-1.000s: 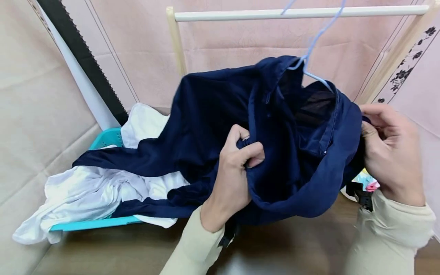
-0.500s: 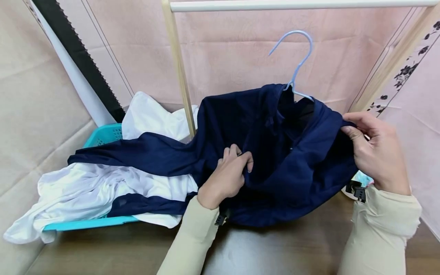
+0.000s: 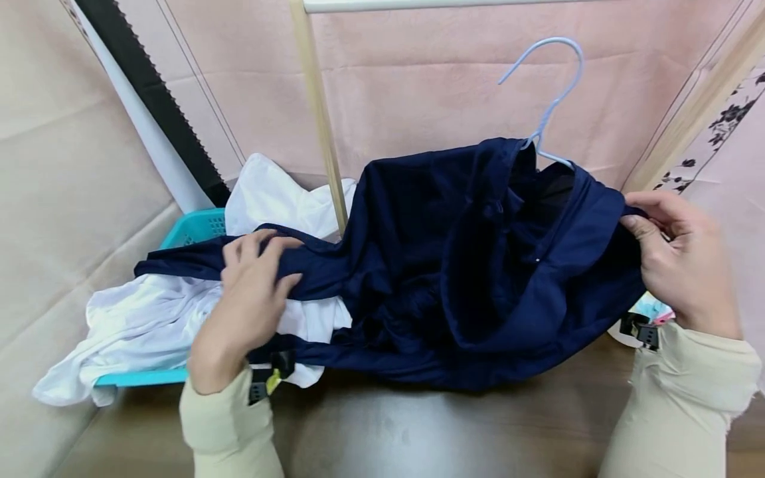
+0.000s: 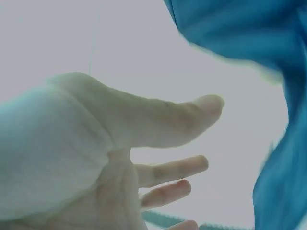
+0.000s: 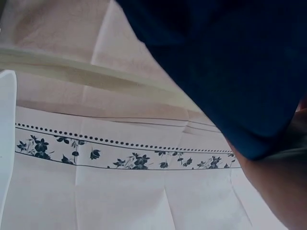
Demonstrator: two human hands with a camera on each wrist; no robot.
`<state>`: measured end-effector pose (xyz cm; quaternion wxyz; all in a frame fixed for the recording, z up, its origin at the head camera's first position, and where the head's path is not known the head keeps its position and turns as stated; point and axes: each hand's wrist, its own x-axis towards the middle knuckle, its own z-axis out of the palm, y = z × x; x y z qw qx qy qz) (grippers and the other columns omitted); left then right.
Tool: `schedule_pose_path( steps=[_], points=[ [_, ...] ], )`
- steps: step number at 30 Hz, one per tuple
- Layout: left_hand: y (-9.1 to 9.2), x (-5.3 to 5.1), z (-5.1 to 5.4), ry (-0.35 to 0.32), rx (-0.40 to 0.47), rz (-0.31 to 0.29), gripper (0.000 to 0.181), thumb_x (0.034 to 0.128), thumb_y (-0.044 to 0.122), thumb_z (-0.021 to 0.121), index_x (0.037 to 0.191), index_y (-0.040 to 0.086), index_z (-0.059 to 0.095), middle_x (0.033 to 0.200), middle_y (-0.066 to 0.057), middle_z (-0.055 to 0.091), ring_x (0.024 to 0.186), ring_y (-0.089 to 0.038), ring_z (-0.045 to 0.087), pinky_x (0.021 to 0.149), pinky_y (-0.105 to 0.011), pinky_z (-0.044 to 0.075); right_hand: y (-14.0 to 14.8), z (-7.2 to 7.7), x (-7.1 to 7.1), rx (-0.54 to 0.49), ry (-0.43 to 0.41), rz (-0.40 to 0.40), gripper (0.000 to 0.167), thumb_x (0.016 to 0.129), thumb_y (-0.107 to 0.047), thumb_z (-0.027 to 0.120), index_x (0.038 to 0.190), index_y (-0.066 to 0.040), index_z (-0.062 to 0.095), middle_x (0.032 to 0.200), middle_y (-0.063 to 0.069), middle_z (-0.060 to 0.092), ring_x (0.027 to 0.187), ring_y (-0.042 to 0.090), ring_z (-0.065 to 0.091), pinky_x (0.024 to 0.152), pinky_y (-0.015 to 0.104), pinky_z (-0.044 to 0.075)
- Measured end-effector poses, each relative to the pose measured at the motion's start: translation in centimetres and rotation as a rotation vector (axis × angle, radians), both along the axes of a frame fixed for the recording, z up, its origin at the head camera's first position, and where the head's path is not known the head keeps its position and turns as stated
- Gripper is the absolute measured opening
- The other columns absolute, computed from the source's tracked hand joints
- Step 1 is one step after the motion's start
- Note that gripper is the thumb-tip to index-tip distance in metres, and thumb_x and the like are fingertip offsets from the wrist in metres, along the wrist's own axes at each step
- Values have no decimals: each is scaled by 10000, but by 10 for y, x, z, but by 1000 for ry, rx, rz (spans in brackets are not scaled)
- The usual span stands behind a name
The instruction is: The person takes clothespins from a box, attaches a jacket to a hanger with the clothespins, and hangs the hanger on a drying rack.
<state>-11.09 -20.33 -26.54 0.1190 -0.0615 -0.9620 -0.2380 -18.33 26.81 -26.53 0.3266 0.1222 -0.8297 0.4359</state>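
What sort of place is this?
Probably an indoor laundry or clothes-hanging corner: white clothes spill from a turquoise basket, a light-blue hanger sits inside a navy garment, and a wooden clothes rack stands behind.

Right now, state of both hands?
Left hand: open, holding nothing.
Right hand: closed, fingers pinching the navy garment near its shoulder.

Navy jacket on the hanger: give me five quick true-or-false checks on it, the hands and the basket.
1. The light-blue hanger sits in the opening of the navy jacket. True.
2. Its hook is over the white rail. False: it is off the rail.
3. The right hand pinches the jacket. True.
4. The left hand grips the hanger. False: it is near the basket, fingers spread.
5. White clothing overhangs the basket. True.
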Motion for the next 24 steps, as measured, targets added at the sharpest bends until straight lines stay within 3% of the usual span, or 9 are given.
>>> schedule_pose_path(
  steps=[3, 5, 7, 9, 11, 13, 16, 20, 24],
  points=[
    [-25, -6, -6, -134, -45, 39, 644, 1032, 78, 536, 1610, 136, 258, 1662, -303, 110, 1493, -548, 80, 1135, -748, 190, 4, 6, 4, 14, 11, -15, 317, 954, 34, 641, 1068, -248, 728, 856, -352, 641, 684, -59, 500, 626, 86, 357],
    [-34, -15, -13, -239, -79, 42, 742, 1044, 89, 503, 1650, 150, 81, 1665, -318, 78, 1500, -568, 84, 1149, -747, 191, 4, 7, 6, 22, 10, -18, 277, 952, 29, 646, 1063, -209, 734, 846, -355, 641, 659, -52, 491, 610, 91, 354],
    [-39, -22, -19, -310, -103, 56, 763, 1053, 117, 491, 1651, 145, 19, 1646, -330, 135, 1481, -576, 137, 1142, -743, 216, 3, 8, 8, 36, 4, -21, 221, 952, 20, 651, 1064, -149, 737, 838, -359, 638, 644, -47, 480, 601, 96, 350],
    [-42, -25, -22, -322, -117, 91, 728, 1056, 144, 499, 1648, 141, 76, 1583, -323, 287, 1436, -565, 237, 1099, -747, 266, 1, 8, 9, 37, -3, -13, 179, 951, 22, 651, 1074, -82, 732, 842, -355, 641, 645, -43, 484, 601, 96, 355],
    [-41, -26, -22, -265, -113, 153, 634, 1045, 148, 535, 1609, 130, 244, 1420, -288, 496, 1340, -530, 390, 1015, -736, 333, 2, 8, 8, 26, -9, -1, 165, 950, 26, 652, 1084, -38, 724, 848, -341, 649, 660, -44, 500, 613, 89, 366],
    [-41, -25, -21, -166, -111, 199, 504, 1020, 124, 576, 1501, 106, 428, 1201, -231, 633, 1184, -484, 533, 911, -695, 399, 2, 7, 7, 20, -12, -5, 169, 949, 21, 656, 1084, -50, 729, 855, -342, 651, 676, -54, 511, 627, 82, 374],
    [-39, -21, -19, -6, -90, 230, 279, 987, 63, 601, 1266, 62, 610, 949, -173, 690, 961, -425, 639, 805, -618, 456, 1, 6, 7, 11, -24, -22, 173, 949, 3, 665, 1082, -82, 737, 861, -355, 651, 704, -76, 534, 653, 73, 389],
    [-28, -13, -9, 212, -9, 243, 95, 981, 19, 595, 1046, 26, 664, 911, -182, 669, 891, -402, 622, 772, -560, 462, -1, 7, 7, 2, -39, -54, 173, 961, -16, 656, 1098, -84, 736, 862, -362, 643, 735, -84, 551, 672, 74, 396],
    [-2, 1, 10, 430, 164, 190, 68, 999, 2, 578, 1036, -12, 633, 960, -181, 653, 929, -357, 614, 834, -464, 442, -4, 8, 7, -46, -55, -94, 199, 970, -12, 637, 1115, -96, 743, 858, -336, 649, 770, -78, 573, 699, 87, 401]
  ],
)
